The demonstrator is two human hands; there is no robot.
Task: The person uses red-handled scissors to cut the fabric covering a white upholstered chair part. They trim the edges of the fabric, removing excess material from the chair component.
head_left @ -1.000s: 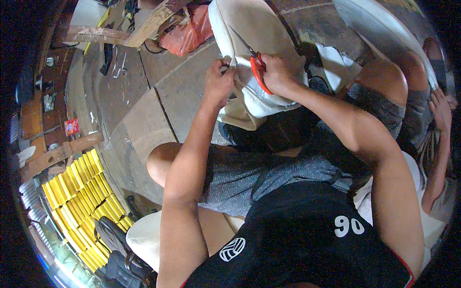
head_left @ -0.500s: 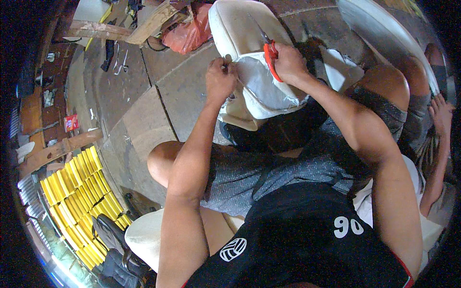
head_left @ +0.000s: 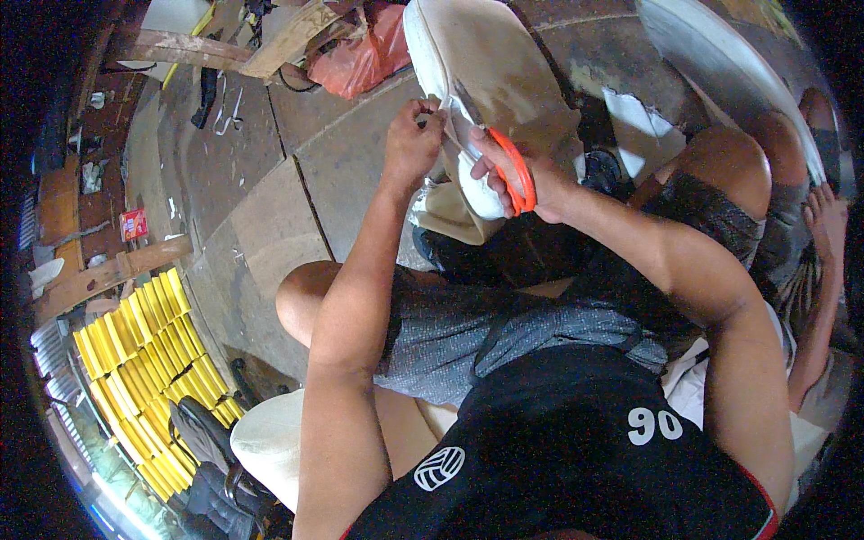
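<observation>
A cream upholstered cushion (head_left: 495, 63) stands in front of my lap, with loose white and beige cloth around its lower end. My right hand (head_left: 526, 180) grips orange-handled scissors (head_left: 517, 171), their blades angled up and left along the white edge (head_left: 477, 189) of the cloth, close to my left hand (head_left: 414, 139). My left hand pinches that cloth edge at the cushion's left side. The exact spot where the blades meet the cloth is too small to make out.
A red plastic bag (head_left: 355, 58) and wooden boards (head_left: 279, 45) lie beyond on the floor (head_left: 243, 153). Stacked yellow pieces (head_left: 144, 369) sit at lower left. At right, another person's hand (head_left: 823, 211) touches a long white padded piece (head_left: 720, 40); their knees are beside it.
My right hand with the scissors has swung down and leftward, the handles now lower. The cushion has tilted, showing more beige top and less white inside. My left hand has shifted slightly upward.
</observation>
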